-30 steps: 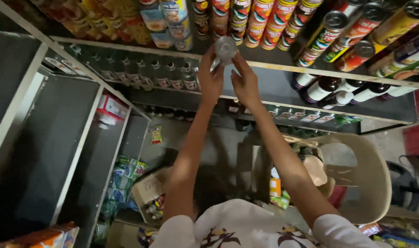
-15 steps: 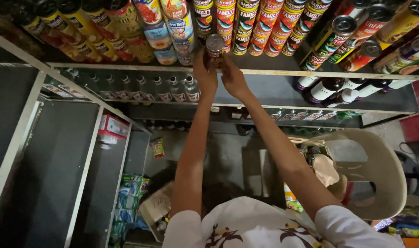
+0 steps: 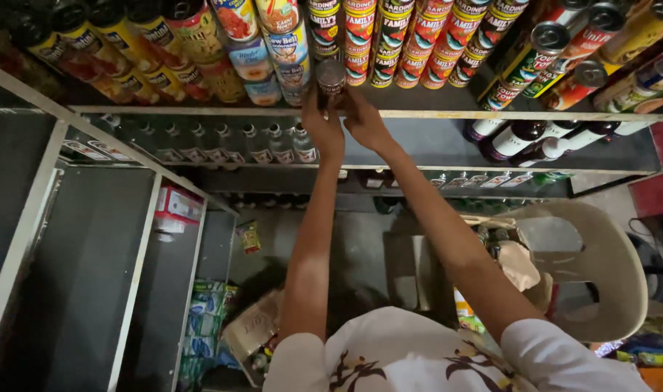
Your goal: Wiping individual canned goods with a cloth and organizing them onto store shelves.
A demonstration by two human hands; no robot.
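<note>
- Can (image 3: 331, 78), small and dark with a grey lid, sits at the front edge of the top shelf (image 3: 419, 114), among the rows of red and yellow tins (image 3: 389, 43).
- Left hand (image 3: 323, 129) grips the can from its left side, fingers wrapped on its wall.
- Right hand (image 3: 364, 120) grasps the can from its right side, thumb near the lid.
- Clear bottles (image 3: 222, 145) stand on the shelf below the can.
- Beige plastic chair (image 3: 600, 268) stands far beneath the can, on the floor.
</note>
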